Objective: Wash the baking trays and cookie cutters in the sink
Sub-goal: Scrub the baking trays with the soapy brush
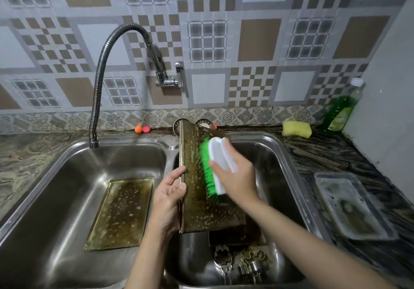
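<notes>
A greasy, gold-toned baking tray (201, 199) speckled with soap spots is held tilted up on its edge above the right basin of a stainless double sink (289, 152). The left hand (168, 201) grips the tray's left rim, its fingers (177, 174) curled closed around that edge with the thumb on the soiled face. The right hand (237, 176) is wrapped shut around the white back of a scrub brush (217, 167), whose green bristles press against the tray's face just right of the left fingers. Below both sets of fingers, at the bottom of the right basin, another dark tray (237, 236) lies under the held one, and nearer the person sit several metal cookie cutters (251, 259), their shapes hard to make out. Left of the left fingers, a second gold tray (121, 212) lies flat in the left basin, also spotted. A flexible metal faucet (100, 80) arches over that basin. Beyond the fingers, on the dark marbled surface (331, 154), rest a yellow sponge (296, 129) and a bottle of green dish soap (342, 109) in the corner. Right of the right fingers, a clear rectangular container (351, 205) with soapy residue sits on the surface beside the sink.
</notes>
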Demonstrator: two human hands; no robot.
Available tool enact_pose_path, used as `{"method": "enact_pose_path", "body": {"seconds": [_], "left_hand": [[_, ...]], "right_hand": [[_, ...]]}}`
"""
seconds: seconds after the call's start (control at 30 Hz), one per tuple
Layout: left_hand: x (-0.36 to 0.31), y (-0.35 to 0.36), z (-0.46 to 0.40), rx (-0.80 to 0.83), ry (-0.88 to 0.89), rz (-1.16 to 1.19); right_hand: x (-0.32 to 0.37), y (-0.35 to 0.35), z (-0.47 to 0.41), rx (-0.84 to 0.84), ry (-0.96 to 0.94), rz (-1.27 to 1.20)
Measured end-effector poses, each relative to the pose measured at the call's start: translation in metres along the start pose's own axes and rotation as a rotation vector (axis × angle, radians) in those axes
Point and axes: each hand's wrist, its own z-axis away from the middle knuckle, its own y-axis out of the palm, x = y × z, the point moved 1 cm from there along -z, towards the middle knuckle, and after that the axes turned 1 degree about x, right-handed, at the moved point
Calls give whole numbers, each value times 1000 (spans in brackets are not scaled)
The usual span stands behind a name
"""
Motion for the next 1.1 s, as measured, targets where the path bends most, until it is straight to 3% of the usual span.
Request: {"method": "enact_pose_path", "body": {"seconds": [0.1,0.17,0.43,0.67,0.77,0.93,1.1], "left_hand": [[5,-3,5,55,10,-83],[7,1,10,81,-16,-92],[8,10,0,44,-61,48],[0,-14,8,8,-27,68],[-3,-12,-2,-27,-22,71],[-6,-10,-15,-97,-5,124],[2,-5,-17,-133,-22,3]], "right_hand": [[-14,-24,-49,-115,247,67],[-13,-29,-66,-115,304,79],[40,13,-6,177,-143,47],[-27,-35,-51,-44,289,171],[-25,-23,-8,-1,252,72],[-19,-10,101,244,129,-121],[-22,-36,74,244,171,-119]]}}
